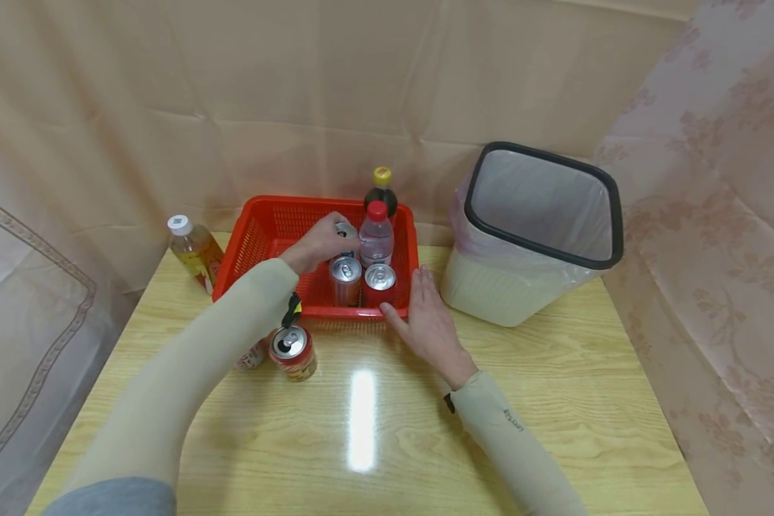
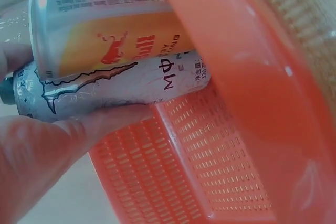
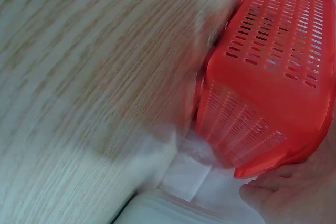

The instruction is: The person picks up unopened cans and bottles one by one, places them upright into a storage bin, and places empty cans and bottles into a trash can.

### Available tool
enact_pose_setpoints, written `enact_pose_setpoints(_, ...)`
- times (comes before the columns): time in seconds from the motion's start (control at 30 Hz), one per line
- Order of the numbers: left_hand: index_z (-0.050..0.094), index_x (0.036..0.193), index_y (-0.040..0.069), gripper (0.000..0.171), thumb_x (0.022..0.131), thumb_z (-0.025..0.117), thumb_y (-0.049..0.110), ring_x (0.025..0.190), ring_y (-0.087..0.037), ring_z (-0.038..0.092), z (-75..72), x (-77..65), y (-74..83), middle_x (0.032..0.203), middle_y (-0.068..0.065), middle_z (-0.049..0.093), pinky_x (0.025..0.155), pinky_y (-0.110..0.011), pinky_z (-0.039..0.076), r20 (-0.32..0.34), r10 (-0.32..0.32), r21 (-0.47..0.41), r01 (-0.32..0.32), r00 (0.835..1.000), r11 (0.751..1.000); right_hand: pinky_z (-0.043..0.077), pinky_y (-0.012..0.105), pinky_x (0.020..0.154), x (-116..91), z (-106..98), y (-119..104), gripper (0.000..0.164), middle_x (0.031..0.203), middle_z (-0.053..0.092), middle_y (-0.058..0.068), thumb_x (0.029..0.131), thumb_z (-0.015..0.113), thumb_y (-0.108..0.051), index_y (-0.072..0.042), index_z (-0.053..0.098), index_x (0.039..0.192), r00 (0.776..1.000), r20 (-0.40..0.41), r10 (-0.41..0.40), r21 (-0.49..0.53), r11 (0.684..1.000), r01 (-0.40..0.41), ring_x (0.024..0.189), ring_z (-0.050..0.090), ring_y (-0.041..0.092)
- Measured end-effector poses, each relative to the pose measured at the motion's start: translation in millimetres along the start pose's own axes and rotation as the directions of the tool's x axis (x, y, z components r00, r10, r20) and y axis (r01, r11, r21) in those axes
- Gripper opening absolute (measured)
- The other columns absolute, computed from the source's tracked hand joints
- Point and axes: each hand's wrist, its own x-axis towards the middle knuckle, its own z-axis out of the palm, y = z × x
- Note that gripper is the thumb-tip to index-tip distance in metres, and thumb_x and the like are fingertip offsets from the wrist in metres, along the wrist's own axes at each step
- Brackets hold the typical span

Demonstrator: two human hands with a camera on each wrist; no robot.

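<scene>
Inside the red plastic basket (image 1: 303, 208), my left hand (image 1: 319, 244) grips a white Monster can (image 2: 105, 93) near its top. The can stands behind a gold-and-silver Red Bull can (image 2: 115, 35) and close against it. To their right are a red can (image 1: 380, 290), a clear bottle with a red cap (image 1: 377, 242) and a dark bottle with a yellow cap (image 1: 381, 195). My right hand (image 1: 432, 326) rests against the basket's front right corner, fingers straight along the side and thumb at the front rim.
A red-and-gold can (image 1: 293, 356) stands on the wooden table (image 1: 426, 444) before the basket, with another can (image 1: 251, 356) partly behind my left arm. A juice bottle (image 1: 196, 252) leans left of the basket. A lined waste bin (image 1: 490, 279) is at the right.
</scene>
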Motion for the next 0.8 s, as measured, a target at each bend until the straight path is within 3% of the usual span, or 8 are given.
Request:
enact_pose_setpoints(0.4,0.04,0.138,0.006,0.055,0.095,0.07,0.021,0.111,-0.036,0.056,-1.6,3.4,-3.0,0.126,-0.019,0.054,0.102,-0.048,0.052,0.055,-0.039,0.004,0.039,0.998,0.999,0.02,0.048,0.126,0.6,0.1,0.0,0.102,0.169,0.012,0.029,0.102,0.041,-0.069,0.009,0.014,0.161,1.0,0.007,-0.002,0.004,1.0,0.002,0.158,0.012,0.039)
enact_pose_setpoints(0.63,0.039,0.142,0.006,0.059,0.094,0.07,0.023,0.115,-0.036,0.053,-6.1,3.7,-0.9,0.13,-0.019,0.052,0.103,-0.05,0.051,0.109,-0.032,0.026,0.03,0.994,0.999,0.019,0.048,0.126,1.7,-0.7,0.2,0.101,0.169,0.012,0.028,0.102,0.04,-0.069,0.009,0.014,0.161,1.0,0.009,0.001,0.0,1.0,-0.001,0.157,0.014,0.04)
enact_pose_setpoints(0.8,0.044,0.139,0.007,0.054,0.095,0.07,0.024,0.113,-0.035,0.054,-6.5,2.3,-0.2,0.128,-0.018,0.055,0.1,-0.048,0.053,0.079,-0.012,0.041,0.009,0.997,0.999,0.019,0.048,0.126,2.4,-0.6,0.0,0.101,0.169,0.011,0.028,0.102,0.042,-0.068,0.009,0.013,0.161,1.0,0.013,0.003,0.004,1.0,-0.003,0.157,0.014,0.041)
